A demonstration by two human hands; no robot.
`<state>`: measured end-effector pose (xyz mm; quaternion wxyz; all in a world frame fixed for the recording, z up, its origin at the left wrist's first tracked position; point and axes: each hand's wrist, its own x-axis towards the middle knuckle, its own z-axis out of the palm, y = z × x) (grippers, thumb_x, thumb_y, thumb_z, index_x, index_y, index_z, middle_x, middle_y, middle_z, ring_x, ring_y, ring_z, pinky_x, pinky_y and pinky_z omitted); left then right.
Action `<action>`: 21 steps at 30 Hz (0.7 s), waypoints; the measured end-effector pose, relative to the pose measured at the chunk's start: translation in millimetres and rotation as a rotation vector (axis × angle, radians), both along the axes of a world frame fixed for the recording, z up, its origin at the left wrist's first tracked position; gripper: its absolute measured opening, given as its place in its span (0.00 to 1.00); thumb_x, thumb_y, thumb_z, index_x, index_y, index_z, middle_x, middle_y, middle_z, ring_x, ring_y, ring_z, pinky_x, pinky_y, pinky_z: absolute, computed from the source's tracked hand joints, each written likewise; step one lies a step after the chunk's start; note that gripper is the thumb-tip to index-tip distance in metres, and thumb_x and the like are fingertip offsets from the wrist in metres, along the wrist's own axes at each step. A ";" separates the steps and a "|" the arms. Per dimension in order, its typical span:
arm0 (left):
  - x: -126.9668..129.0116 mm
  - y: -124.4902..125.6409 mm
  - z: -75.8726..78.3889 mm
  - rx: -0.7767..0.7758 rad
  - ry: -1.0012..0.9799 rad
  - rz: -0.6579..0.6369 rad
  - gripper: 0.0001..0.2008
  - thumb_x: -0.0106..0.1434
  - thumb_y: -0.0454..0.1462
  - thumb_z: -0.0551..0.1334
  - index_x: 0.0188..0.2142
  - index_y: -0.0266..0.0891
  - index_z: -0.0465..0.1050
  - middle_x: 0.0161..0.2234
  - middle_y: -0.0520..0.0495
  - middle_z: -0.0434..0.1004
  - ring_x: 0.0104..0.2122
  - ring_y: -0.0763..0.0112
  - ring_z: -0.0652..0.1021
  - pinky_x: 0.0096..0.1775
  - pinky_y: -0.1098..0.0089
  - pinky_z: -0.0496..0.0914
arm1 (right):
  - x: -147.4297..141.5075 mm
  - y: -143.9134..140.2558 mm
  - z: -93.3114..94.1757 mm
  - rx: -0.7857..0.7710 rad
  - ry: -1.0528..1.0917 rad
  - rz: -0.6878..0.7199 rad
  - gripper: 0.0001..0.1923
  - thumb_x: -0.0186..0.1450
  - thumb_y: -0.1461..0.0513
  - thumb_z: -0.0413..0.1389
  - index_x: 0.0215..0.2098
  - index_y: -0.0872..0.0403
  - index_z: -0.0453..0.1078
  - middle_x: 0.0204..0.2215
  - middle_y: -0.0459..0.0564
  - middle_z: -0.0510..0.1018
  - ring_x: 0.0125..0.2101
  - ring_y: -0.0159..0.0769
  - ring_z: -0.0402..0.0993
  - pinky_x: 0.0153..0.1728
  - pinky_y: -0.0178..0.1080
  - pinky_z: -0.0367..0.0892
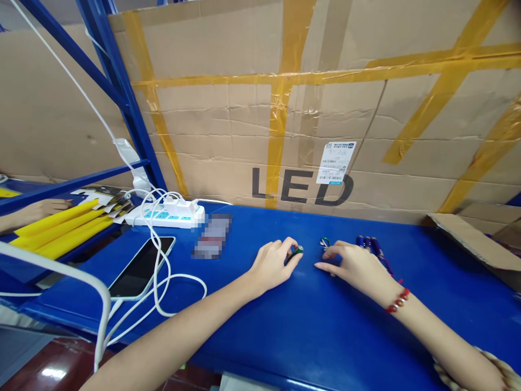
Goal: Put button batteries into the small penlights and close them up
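Observation:
My left hand [273,264] is closed, pinching a small green flashlight [299,250] between thumb and fingers, its silver end pointing up and right. Most of its body is hidden by the fingers. Just to the right, my right hand [353,267] hovers low over the blue tabletop with thumb and fingers apart. A green carabiner [324,241] with silver metal parts lies by its fingertips; whether they touch it I cannot tell. Beyond that hand lie several blue-purple flashlights [368,244], partly covered by it.
On the left of the blue table [309,336] are a phone [140,269], tangled white cables [157,293] and a power strip [179,215]. A large cardboard box [228,119] stands behind. Yellow packaged items [65,225] and another person's hand [51,208] are at far left; a cardboard flap [476,239] lies right.

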<state>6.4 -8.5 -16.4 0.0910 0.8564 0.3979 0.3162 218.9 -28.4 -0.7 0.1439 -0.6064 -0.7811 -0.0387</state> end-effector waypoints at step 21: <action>1.0 -0.4 -0.1 -0.006 -0.030 -0.026 0.08 0.63 0.41 0.54 0.39 0.40 0.64 0.28 0.53 0.71 0.28 0.73 0.71 0.34 0.72 0.64 | -3.5 0.5 1.4 -0.214 0.219 0.016 0.06 0.59 0.69 0.55 0.34 0.56 0.71 0.33 0.45 0.77 0.28 0.28 0.74 0.30 0.30 0.69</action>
